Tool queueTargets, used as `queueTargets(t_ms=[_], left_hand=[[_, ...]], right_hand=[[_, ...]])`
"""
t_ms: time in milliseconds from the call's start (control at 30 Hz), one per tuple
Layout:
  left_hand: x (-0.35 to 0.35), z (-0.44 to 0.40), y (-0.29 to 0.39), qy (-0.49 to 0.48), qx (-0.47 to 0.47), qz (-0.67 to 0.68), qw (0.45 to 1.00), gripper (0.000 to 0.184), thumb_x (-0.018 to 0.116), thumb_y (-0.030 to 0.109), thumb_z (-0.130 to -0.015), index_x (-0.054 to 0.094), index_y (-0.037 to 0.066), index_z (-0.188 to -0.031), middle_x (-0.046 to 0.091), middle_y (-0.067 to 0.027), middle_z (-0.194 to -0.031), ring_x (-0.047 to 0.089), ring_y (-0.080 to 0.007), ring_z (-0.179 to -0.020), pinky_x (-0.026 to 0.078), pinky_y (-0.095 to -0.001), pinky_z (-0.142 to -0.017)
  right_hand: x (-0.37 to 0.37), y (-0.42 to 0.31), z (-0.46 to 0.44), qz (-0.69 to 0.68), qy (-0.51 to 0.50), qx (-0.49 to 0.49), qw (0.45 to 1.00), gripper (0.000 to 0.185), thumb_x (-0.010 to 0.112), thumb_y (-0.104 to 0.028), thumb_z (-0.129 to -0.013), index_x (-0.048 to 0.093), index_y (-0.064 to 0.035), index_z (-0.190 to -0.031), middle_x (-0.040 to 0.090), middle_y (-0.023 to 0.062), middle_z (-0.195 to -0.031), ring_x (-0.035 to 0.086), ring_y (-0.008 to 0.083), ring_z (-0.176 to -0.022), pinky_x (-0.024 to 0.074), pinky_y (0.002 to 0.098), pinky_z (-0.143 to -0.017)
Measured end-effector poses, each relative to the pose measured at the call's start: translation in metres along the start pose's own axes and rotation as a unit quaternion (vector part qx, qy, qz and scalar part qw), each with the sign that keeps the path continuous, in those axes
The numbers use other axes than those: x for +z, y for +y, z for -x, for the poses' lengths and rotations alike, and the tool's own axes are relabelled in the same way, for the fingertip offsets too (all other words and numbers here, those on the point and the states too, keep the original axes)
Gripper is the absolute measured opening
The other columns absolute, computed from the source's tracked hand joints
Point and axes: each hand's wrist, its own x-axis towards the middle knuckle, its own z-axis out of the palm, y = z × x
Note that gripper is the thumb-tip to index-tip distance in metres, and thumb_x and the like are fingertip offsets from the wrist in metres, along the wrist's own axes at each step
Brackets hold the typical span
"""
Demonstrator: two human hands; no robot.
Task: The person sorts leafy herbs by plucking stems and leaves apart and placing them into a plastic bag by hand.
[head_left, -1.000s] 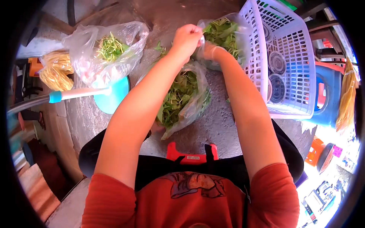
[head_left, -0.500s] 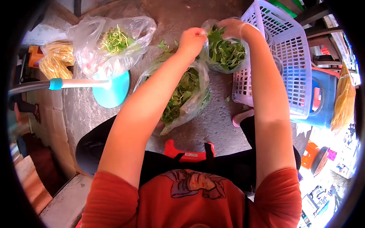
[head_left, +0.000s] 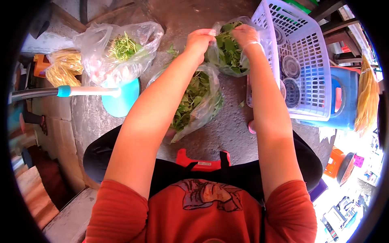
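Green leaves point(head_left: 230, 52) fill a clear plastic bag point(head_left: 217, 56) in front of me, left of the basket. My left hand point(head_left: 201, 39) is closed in a pinch on the left edge of that bag. Inside the bag's right side, my right hand point(head_left: 245, 35) rests on the leaves with its fingers bent; its fingertips are partly hidden, so its grip is unclear. A second bag of leaves point(head_left: 194, 97) lies nearer me, partly behind my left forearm. Farther left, another clear bag point(head_left: 95, 60) holds pale-green stems point(head_left: 123, 47).
A white perforated basket point(head_left: 314, 69) with round clear lids point(head_left: 290, 66) stands right, beside a blue container point(head_left: 348, 91). At left are a turquoise disc point(head_left: 125, 101) on a pole and a bag of yellow strands point(head_left: 63, 73). A red stool edge point(head_left: 202, 164) shows between my legs.
Over the last second my right hand has gone from the bag's left side to the leaves at its right. My left hand has kept its pinch on the bag's edge.
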Motion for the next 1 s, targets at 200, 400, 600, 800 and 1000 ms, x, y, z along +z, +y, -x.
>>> queueTargets(t_ms=[200, 400, 600, 800, 1000], left_hand=[[-0.007, -0.011, -0.013, 0.083, 0.062, -0.045, 0.994, 0.024, 0.06, 0.005, -0.075, 0.062, 0.006, -0.099, 0.063, -0.0043, -0.087, 0.055, -0.0168, -0.079, 0.042, -0.0337, -0.08], [0.007, 0.02, 0.002, 0.155, 0.479, -0.367, 0.782, 0.019, 0.059, 0.004, -0.07, 0.061, 0.004, -0.089, 0.058, -0.0087, -0.089, 0.051, -0.029, -0.096, 0.041, -0.0384, -0.086], [0.008, 0.023, 0.002, -0.164, 0.503, -0.619, 0.58, 0.013, 0.059, 0.006, -0.068, 0.063, 0.007, -0.081, 0.059, -0.0061, -0.086, 0.052, -0.0232, -0.097, 0.031, -0.0418, -0.098], [-0.01, 0.005, 0.011, -0.19, 0.372, -0.802, 0.428, 0.014, 0.054, 0.008, -0.071, 0.067, 0.008, -0.077, 0.06, -0.0091, -0.089, 0.048, -0.0269, -0.109, 0.005, -0.0527, -0.11], [-0.011, 0.014, 0.028, -0.159, 0.365, -0.823, 0.405, 0.015, 0.054, 0.009, -0.073, 0.066, 0.008, -0.083, 0.059, -0.0118, -0.1, 0.043, -0.0301, -0.119, 0.002, -0.057, -0.108]], right_hand=[[-0.011, 0.029, -0.009, 0.186, -0.066, -0.057, 0.979, 0.041, 0.056, -0.024, -0.074, 0.059, -0.0136, -0.113, 0.059, 0.0128, -0.113, 0.055, 0.0292, -0.106, 0.043, 0.0337, -0.09], [-0.034, 0.008, 0.004, 0.084, 0.058, -0.051, 0.994, 0.034, 0.057, -0.02, -0.075, 0.061, -0.0106, -0.108, 0.063, 0.0135, -0.104, 0.06, 0.0266, -0.092, 0.0454, 0.032, -0.083], [0.007, 0.006, 0.023, 0.086, 0.029, -0.218, 0.972, 0.026, 0.051, -0.016, -0.076, 0.064, -0.013, -0.099, 0.063, 0.0146, -0.094, 0.059, 0.0328, -0.089, 0.0468, 0.0379, -0.081], [0.06, 0.051, 0.01, 0.477, -0.235, -0.24, 0.812, 0.032, 0.044, -0.018, -0.085, 0.059, -0.011, -0.112, 0.059, 0.0133, -0.112, 0.058, 0.028, -0.101, 0.0462, 0.038, -0.086], [0.067, 0.041, -0.02, 0.461, -0.304, -0.082, 0.83, 0.035, 0.047, -0.02, -0.079, 0.06, -0.0097, -0.11, 0.058, 0.0142, -0.112, 0.057, 0.0281, -0.102, 0.0455, 0.0375, -0.087]])
